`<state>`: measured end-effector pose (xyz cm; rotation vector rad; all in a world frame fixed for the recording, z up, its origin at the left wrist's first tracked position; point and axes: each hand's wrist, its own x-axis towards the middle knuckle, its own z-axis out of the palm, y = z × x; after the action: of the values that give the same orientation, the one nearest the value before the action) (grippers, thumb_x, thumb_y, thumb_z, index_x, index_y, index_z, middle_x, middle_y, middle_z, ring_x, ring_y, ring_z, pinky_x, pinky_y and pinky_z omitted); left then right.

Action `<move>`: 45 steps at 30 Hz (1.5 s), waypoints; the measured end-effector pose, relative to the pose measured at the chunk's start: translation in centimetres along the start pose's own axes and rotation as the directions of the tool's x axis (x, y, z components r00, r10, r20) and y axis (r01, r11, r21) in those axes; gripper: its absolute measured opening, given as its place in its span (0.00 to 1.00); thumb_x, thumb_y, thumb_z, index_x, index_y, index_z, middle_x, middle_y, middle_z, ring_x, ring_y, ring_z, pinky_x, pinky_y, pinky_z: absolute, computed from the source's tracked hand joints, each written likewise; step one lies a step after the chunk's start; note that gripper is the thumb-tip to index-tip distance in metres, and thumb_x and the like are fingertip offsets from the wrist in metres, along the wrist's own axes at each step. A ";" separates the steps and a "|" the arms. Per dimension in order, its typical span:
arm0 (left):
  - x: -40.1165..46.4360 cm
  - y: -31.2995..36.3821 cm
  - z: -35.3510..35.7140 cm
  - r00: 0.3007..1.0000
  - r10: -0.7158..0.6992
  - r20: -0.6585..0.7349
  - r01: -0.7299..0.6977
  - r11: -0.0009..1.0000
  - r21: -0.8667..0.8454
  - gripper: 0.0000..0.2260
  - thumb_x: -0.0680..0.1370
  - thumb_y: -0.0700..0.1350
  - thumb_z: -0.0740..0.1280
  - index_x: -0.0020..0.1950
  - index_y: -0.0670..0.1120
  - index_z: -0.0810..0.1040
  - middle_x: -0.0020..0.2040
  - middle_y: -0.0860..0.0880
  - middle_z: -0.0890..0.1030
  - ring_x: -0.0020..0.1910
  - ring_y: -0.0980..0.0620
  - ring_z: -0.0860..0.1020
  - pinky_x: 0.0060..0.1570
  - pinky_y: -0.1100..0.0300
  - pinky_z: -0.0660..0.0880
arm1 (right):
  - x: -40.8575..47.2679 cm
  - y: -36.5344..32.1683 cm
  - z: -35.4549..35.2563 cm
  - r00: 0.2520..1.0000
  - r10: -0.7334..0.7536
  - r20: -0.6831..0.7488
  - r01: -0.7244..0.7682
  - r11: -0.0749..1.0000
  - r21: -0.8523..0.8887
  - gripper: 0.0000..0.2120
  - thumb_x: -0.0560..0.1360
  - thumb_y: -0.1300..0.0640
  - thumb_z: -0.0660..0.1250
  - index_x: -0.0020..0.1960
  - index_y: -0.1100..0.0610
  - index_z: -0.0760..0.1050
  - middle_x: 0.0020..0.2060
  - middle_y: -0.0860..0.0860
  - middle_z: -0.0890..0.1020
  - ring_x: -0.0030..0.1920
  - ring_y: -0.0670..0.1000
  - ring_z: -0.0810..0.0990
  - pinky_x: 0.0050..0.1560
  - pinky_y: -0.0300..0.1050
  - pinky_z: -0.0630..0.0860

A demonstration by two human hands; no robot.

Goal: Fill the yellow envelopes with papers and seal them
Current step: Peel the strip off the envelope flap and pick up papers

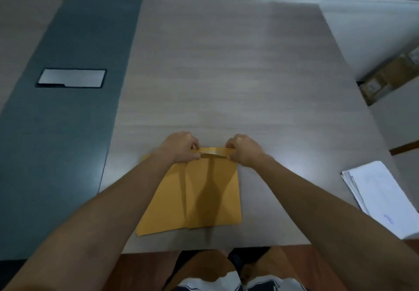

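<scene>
A broad table of pale grey wood-grain laminate [226, 63] fills most of the frame, crossed on the left by one dark teal-grey band [74, 86] that carries a single rectangular silver cover plate [72, 78] at centre left. Two bare forearms reach in from the lower corners and meet just below the middle of the frame. There, two flat yellow-orange paper envelopes lie overlapped near the table's front edge: the upper envelope [215, 188], squared to the viewer, rests on the lower envelope [158, 211], which is skewed to the left and shows as a slanted strip and corner. The left hand [181, 147] and the right hand [243, 152] each curl their fingers round an end of the upper envelope's narrow top flap [213, 151], pinching it at its two corners; the flap appears folded over, though blur hides the crease and whether it is stuck down. At the right edge sits one loose stack of white paper sheets [381, 197], its edges fanned; the number of sheets cannot be counted. In the upper right, off the table, stands one brown cardboard box [390, 77].
</scene>
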<state>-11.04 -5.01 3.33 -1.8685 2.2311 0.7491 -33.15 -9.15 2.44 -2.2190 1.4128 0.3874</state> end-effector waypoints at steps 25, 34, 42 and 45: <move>6.9 21.9 10.1 0.983 -0.068 -0.171 0.053 0.995 -0.090 0.26 0.74 0.47 0.70 0.71 0.47 0.68 0.66 0.48 0.68 0.66 0.46 0.67 0.55 0.51 0.74 | -8.4 22.5 3.4 0.874 0.471 -0.118 -0.332 0.757 0.562 0.07 0.74 0.61 0.64 0.48 0.56 0.81 0.48 0.55 0.83 0.49 0.56 0.81 0.46 0.45 0.77; 7.1 22.9 12.1 0.998 -0.047 -0.035 0.049 0.996 0.069 0.37 0.70 0.60 0.74 0.75 0.50 0.65 0.75 0.49 0.62 0.72 0.47 0.62 0.69 0.51 0.65 | -7.4 22.2 4.1 0.849 0.506 -0.154 -0.376 0.783 0.496 0.12 0.77 0.54 0.62 0.55 0.60 0.74 0.54 0.57 0.75 0.52 0.59 0.77 0.50 0.50 0.76; 7.8 23.0 11.8 0.999 -0.047 0.002 0.047 0.991 0.124 0.44 0.66 0.61 0.77 0.76 0.54 0.59 0.74 0.47 0.61 0.72 0.45 0.61 0.68 0.48 0.67 | -7.4 22.3 3.8 0.897 0.413 -0.156 -0.330 0.863 0.382 0.09 0.76 0.58 0.65 0.52 0.58 0.81 0.52 0.56 0.80 0.51 0.57 0.80 0.51 0.50 0.79; 7.9 23.2 11.7 0.998 -0.060 -0.017 0.062 0.991 0.120 0.44 0.64 0.60 0.78 0.74 0.54 0.61 0.69 0.46 0.64 0.69 0.46 0.64 0.65 0.50 0.69 | -7.9 22.1 4.2 0.915 0.383 -0.124 -0.307 0.864 0.399 0.07 0.75 0.55 0.66 0.48 0.54 0.82 0.51 0.53 0.81 0.51 0.55 0.80 0.50 0.49 0.79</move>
<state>-37.33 -4.21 -3.50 -1.8807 2.1640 0.5802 -56.46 -8.62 -2.67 -1.7324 1.8310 0.0009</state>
